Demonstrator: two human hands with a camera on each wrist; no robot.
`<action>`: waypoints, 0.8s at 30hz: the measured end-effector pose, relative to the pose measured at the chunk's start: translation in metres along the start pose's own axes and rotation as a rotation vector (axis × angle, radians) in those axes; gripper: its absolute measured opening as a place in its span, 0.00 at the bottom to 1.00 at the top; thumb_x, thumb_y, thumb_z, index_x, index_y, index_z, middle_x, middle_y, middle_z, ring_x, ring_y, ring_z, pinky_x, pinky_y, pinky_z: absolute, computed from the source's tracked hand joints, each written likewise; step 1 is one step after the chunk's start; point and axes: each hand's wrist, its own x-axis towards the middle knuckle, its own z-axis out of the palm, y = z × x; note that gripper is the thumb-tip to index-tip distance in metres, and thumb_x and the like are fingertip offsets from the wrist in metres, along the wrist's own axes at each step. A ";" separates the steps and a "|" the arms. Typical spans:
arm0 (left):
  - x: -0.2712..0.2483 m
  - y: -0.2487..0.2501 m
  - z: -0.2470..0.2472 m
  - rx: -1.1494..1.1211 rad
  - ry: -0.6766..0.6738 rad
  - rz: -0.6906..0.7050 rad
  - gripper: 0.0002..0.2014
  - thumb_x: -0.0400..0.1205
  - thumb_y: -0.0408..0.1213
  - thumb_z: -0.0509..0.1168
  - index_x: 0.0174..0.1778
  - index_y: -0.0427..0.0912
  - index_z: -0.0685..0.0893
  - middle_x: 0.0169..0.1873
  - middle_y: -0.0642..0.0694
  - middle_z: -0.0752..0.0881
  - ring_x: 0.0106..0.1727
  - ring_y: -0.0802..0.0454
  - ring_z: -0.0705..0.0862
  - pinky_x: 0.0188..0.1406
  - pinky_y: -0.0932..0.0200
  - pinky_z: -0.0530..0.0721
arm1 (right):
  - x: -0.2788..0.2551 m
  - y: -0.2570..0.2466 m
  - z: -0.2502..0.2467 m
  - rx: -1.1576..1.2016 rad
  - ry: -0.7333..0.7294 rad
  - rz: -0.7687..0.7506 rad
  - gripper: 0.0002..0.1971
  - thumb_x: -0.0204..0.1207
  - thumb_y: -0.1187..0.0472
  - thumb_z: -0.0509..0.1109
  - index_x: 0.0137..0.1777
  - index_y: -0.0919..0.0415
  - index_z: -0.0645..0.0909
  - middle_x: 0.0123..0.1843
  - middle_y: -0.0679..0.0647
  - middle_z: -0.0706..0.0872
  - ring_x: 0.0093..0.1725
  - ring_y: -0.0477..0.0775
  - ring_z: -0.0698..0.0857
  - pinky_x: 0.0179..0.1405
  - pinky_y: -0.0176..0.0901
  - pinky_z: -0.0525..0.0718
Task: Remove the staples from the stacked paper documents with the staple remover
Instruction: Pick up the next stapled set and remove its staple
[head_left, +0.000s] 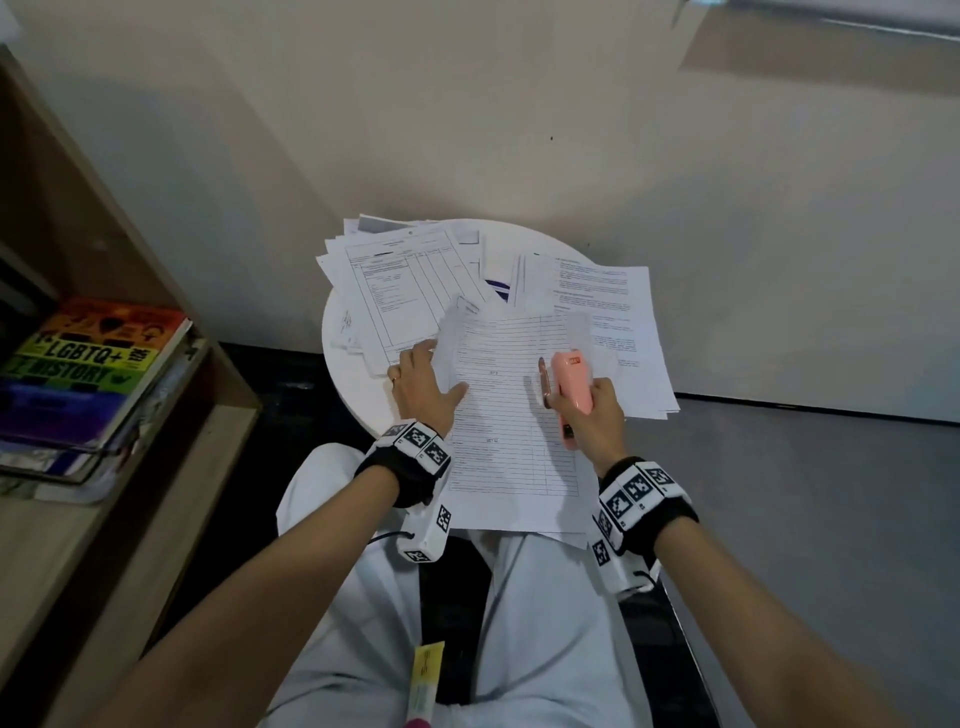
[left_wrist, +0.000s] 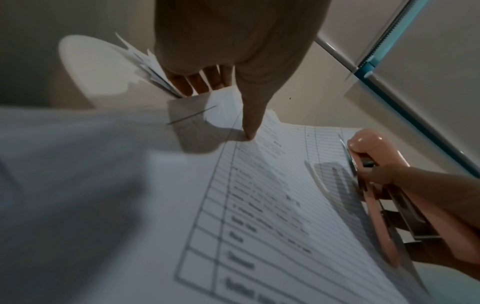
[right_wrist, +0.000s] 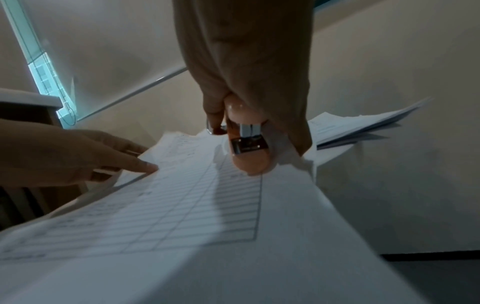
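On the round table (head_left: 343, 332): loose sheets lie piled, seemingly done.
Document (head_left: 511, 415): staple not visible.
Left hand (head_left: 423, 387): fingers flat, pressing it.
Right hand (head_left: 592, 421): clamped round pink stapler (head_left: 571, 382).

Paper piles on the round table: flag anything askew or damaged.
The piles are fanned unevenly and hang over the white table's rim. The front ruled document overhangs onto the lap, its top-left corner ragged and curled, beside the left hand.

A round white table (head_left: 337, 332) carries loose paper stacks (head_left: 395, 291).
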 end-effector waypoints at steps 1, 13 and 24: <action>0.000 0.000 0.000 -0.087 0.016 0.020 0.32 0.71 0.36 0.75 0.70 0.38 0.72 0.64 0.38 0.74 0.65 0.40 0.71 0.68 0.41 0.69 | 0.001 0.000 -0.001 -0.008 -0.024 -0.013 0.18 0.75 0.59 0.75 0.54 0.64 0.69 0.40 0.52 0.77 0.30 0.46 0.77 0.22 0.35 0.79; 0.017 -0.005 -0.006 -0.195 -0.234 -0.099 0.20 0.79 0.44 0.69 0.62 0.36 0.82 0.63 0.41 0.83 0.67 0.45 0.79 0.65 0.58 0.71 | 0.006 0.012 -0.008 0.101 0.077 0.097 0.17 0.76 0.58 0.73 0.56 0.62 0.68 0.40 0.54 0.78 0.32 0.51 0.79 0.28 0.49 0.83; 0.014 0.005 -0.020 -0.281 -0.193 -0.008 0.12 0.75 0.36 0.74 0.46 0.29 0.87 0.42 0.37 0.89 0.45 0.40 0.87 0.46 0.49 0.86 | 0.007 0.009 -0.010 0.108 0.049 0.093 0.16 0.76 0.55 0.73 0.58 0.58 0.73 0.64 0.54 0.72 0.49 0.49 0.81 0.30 0.31 0.82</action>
